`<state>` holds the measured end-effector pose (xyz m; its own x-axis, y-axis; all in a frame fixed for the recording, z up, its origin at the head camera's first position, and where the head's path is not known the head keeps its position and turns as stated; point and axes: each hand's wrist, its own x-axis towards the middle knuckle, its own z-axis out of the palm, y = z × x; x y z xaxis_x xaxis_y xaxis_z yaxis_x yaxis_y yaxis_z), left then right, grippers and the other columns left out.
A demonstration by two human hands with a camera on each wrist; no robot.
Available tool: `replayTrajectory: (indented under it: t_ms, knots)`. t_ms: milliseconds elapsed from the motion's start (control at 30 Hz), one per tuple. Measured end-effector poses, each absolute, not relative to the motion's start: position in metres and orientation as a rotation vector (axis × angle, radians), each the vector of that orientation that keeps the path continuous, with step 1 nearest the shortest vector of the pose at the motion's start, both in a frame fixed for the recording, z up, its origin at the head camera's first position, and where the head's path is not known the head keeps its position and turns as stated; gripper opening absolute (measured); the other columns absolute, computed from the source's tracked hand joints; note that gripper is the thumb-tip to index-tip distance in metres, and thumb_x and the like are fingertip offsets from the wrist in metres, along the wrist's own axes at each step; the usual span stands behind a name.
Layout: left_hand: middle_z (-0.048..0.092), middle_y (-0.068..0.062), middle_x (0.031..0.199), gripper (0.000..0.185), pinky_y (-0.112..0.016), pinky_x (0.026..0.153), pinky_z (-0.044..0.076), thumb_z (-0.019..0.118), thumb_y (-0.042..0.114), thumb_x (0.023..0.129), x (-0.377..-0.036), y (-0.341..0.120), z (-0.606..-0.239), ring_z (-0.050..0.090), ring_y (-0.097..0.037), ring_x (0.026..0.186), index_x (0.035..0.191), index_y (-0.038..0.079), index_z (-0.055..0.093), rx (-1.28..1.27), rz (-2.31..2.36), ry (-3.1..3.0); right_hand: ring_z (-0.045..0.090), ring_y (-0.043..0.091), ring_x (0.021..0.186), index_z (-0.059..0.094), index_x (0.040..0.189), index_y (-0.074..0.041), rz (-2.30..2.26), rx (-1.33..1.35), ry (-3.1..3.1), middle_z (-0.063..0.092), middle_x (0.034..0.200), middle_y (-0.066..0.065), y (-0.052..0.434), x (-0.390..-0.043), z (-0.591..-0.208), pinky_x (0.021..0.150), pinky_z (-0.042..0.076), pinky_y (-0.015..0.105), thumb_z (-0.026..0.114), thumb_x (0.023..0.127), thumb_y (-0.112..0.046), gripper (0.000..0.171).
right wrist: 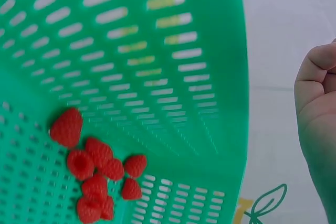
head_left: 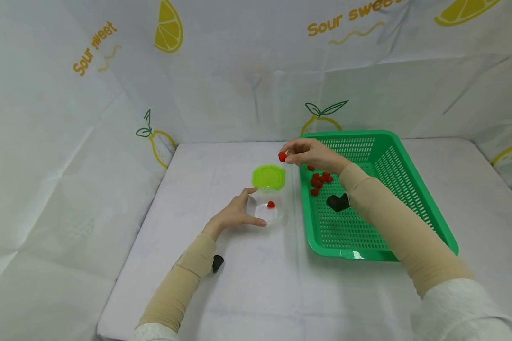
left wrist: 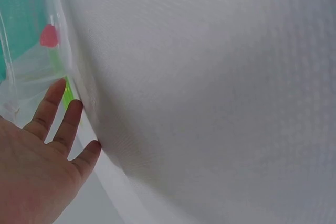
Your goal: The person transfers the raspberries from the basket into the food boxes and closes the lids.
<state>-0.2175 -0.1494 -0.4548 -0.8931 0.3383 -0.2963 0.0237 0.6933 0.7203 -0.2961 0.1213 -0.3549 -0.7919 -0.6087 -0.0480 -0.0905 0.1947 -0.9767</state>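
In the head view my right hand (head_left: 315, 155) pinches a red raspberry (head_left: 282, 157) between thumb and fingertips, above the near-left corner area beside the green basket (head_left: 345, 253). The right wrist view shows only part of that hand (right wrist: 321, 98); its raspberry is out of frame. My left hand (head_left: 233, 213) holds a small clear plastic container (head_left: 259, 214) from its left side, thumb at the front and fingers at the back. Three of its fingers (left wrist: 54, 109) spread out in the left wrist view. One raspberry (head_left: 270, 204) lies inside the container.
A light green lid (head_left: 268, 177) lies on the white-covered table (head_left: 256, 274), just behind the container. Several raspberries (right wrist: 81, 164) sit together at the left side of the basket. A white cloth with lemon prints (head_left: 239, 94) hangs behind the table.
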Motion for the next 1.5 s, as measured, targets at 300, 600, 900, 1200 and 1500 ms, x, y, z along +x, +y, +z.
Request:
replayTrajectory:
  t_ms: [300,600,900,1200,1500]
  knots:
    - [0.031,-0.006,0.149,0.106,-0.053,0.111,0.026,0.082,0.054,0.059,-0.219,-0.148,-0.451,0.025,-0.026,0.140,0.145,0.036,0.021,0.286,1.040,2.496,0.046,0.018,0.080,0.063,0.107,-0.019,-1.735,-0.688,1.907,0.054,0.089,-0.002,0.101,-0.296,-0.355,0.075,0.041,0.027,0.059,0.090,-0.012,0.019]
    - [0.032,-0.005,0.149,0.106,-0.053,0.110,0.027,0.082,0.055,0.059,-0.219,-0.147,-0.451,0.026,-0.026,0.140,0.144,0.036,0.022,0.275,1.040,2.490,0.045,0.016,0.077,0.064,0.105,-0.021,-1.705,-0.742,1.836,0.053,0.082,-0.003,0.083,-0.301,-0.357,0.073,0.040,0.026,0.056,0.091,-0.009,0.020]
    - [0.028,-0.005,0.152,0.103,-0.054,0.111,0.025,0.082,0.048,0.063,-0.218,-0.148,-0.453,0.022,-0.027,0.142,0.145,0.035,0.021,0.282,1.080,2.467,0.048,0.015,0.076,0.061,0.111,-0.011,-1.385,-0.752,1.946,0.055,0.080,0.000,0.078,-0.303,-0.368,0.069,0.040,0.026,0.062,0.088,-0.016,0.023]
    - [0.044,0.001,0.136,0.103,-0.051,0.109,0.029,0.083,0.050,0.060,-0.216,-0.150,-0.453,0.031,-0.023,0.135,0.144,0.033,0.026,0.341,1.109,2.487,0.049,0.015,0.075,0.063,0.109,-0.012,-1.232,-0.801,1.984,0.054,0.078,0.000,0.067,-0.295,-0.382,0.072,0.042,0.027,0.065,0.086,-0.020,0.024]
    - [0.048,0.003,0.131,0.098,-0.049,0.105,0.034,0.083,0.050,0.060,-0.215,-0.150,-0.451,0.040,-0.024,0.128,0.140,0.032,0.030,0.381,1.131,2.498,0.049,0.020,0.073,0.062,0.109,-0.008,-1.122,-0.875,1.992,0.057,0.074,0.000,0.061,-0.293,-0.386,0.070,0.041,0.027,0.066,0.086,-0.015,0.025]
